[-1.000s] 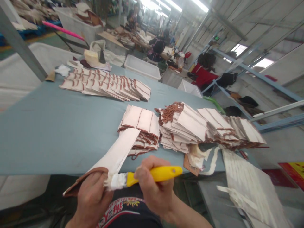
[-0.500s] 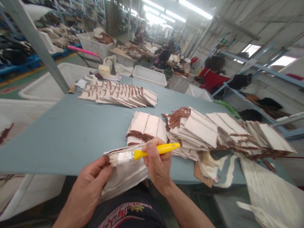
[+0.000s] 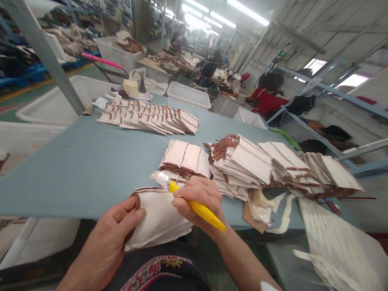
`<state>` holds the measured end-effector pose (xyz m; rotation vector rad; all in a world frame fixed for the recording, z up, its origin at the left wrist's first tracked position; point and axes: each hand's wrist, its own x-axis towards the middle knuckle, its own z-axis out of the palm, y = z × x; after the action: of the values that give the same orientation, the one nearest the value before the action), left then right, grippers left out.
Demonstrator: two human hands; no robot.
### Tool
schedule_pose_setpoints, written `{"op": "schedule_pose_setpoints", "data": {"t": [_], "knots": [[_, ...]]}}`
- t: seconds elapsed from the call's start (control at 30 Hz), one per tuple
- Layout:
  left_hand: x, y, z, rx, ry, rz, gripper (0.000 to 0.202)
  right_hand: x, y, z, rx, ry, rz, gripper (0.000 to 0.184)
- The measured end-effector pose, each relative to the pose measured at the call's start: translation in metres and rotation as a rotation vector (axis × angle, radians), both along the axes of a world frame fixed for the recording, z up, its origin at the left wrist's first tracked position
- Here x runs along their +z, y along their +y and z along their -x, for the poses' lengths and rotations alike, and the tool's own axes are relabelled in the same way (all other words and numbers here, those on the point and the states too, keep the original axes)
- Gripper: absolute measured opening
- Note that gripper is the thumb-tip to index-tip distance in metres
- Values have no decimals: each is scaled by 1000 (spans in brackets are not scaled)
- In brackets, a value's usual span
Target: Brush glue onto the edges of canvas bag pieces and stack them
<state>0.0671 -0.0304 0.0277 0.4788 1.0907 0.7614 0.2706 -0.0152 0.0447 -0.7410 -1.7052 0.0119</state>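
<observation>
My left hand [image 3: 117, 228] pinches the left edge of a cream fabric piece [image 3: 160, 216] with brown trim, between thumb and fingers. The piece hangs at the table's front edge, over my lap. My right hand [image 3: 201, 202] is closed around a paintbrush [image 3: 209, 216] with a yellow handle; its pale bristles point up and left, just above the piece's top edge and apart from it. Right behind the brush lies a stack of cream pieces [image 3: 184, 155] with brown edges. Parts of my right fingers are hidden behind the hand.
Fanned-out cream pieces [image 3: 148, 117] lie at the back of the blue-green table [image 3: 75, 173]. Thicker piles [image 3: 251, 161] run along the right, with fabric scraps [image 3: 262, 206] in front. White bins [image 3: 189, 95] stand behind the table. A metal post [image 3: 50, 56] rises at its left corner.
The brush has lifted off the piece's left edge and turned, bristles now up and handle end lower. The piece has turned to show a plain, smooth cream face. My left hand keeps its hold.
</observation>
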Motion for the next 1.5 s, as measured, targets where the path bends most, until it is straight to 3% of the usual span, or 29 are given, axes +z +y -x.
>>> {"op": "schedule_pose_setpoints", "data": {"t": [0.13,0.27,0.47,0.63,0.83,0.97,1.1,1.27,1.4,1.5], "knots": [[4,-1,-1,-40,14,-15,58,13,-6,-3,73,21,-24,28],[1,-4,2,-61,10,-77,60,9,-2,2,240,-26,-44,29],[1,-6,2,-44,21,-28,55,6,1,-1,157,-25,-30,22],[8,-5,-2,-52,64,-50,50,6,0,4,229,-65,-46,27],[14,-1,-2,9,43,27,50,-4,5,-1,-26,12,-8,15],[15,2,2,-17,46,-8,51,-20,2,2,-139,-73,153,15],[16,8,15,-145,31,-124,54,-27,8,12,-128,-79,225,21],[7,11,41,-152,253,-452,61,-4,23,5,-247,102,267,27],[-3,7,49,-151,555,-659,42,11,35,1,-299,145,325,33],[-7,5,43,-292,533,-782,29,4,45,9,-276,126,380,35]]}}
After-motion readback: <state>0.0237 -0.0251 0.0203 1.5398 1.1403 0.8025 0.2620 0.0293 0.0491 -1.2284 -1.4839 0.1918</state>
